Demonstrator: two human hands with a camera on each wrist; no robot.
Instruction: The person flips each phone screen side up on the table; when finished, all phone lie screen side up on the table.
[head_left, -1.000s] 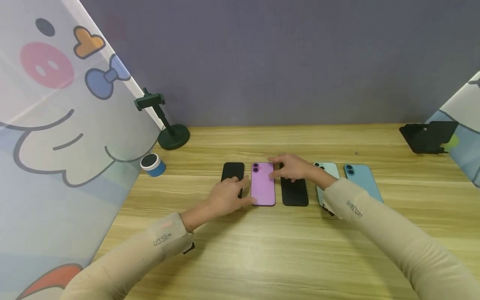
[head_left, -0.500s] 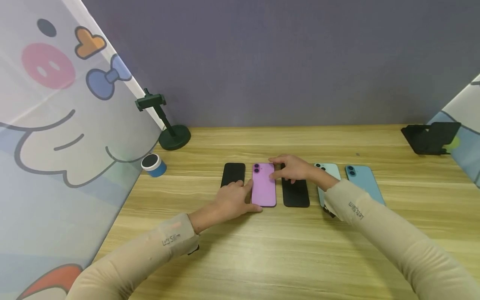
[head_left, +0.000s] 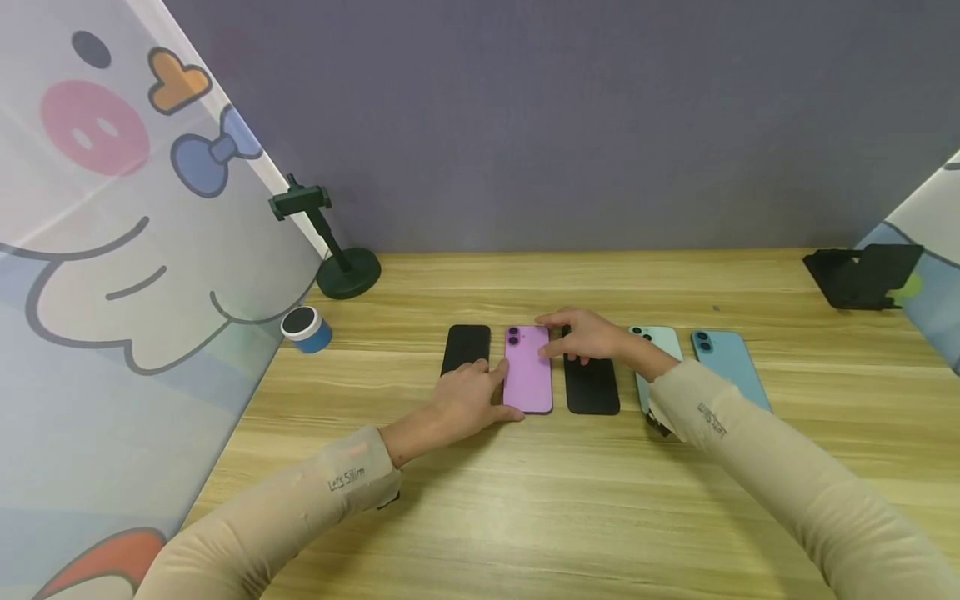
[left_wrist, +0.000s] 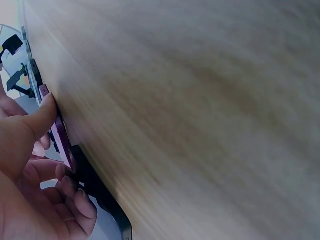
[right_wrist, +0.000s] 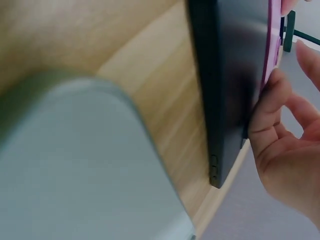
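A pink phone (head_left: pixel 527 379) lies back up on the wooden table, its camera lenses at the top left. My left hand (head_left: pixel 463 400) grips its lower left corner, thumb along the bottom edge and index finger at the left side. At the opposite corner my right hand (head_left: pixel 588 335) holds it, index finger at the top edge and thumb at the right side. Beneath the left hand's curled fingers is a black phone (head_left: pixel 467 346), partly hidden. A second black phone (right_wrist: pixel 232 100) lies under the right hand, close beside the pink one.
To the right, a mint phone (head_left: pixel 662 337), partly under the right sleeve, and a blue phone (head_left: pixel 729 362) continue the row. A dark green stand (head_left: pixel 348 273) and blue-white jar (head_left: pixel 307 331) are at the left. A black stand (head_left: pixel 862 275) occupies the far right.
My left hand has shifted slightly right, its thumb sliding along the pink phone's bottom edge and its index finger coming to the left side. The right hand has stayed in place.
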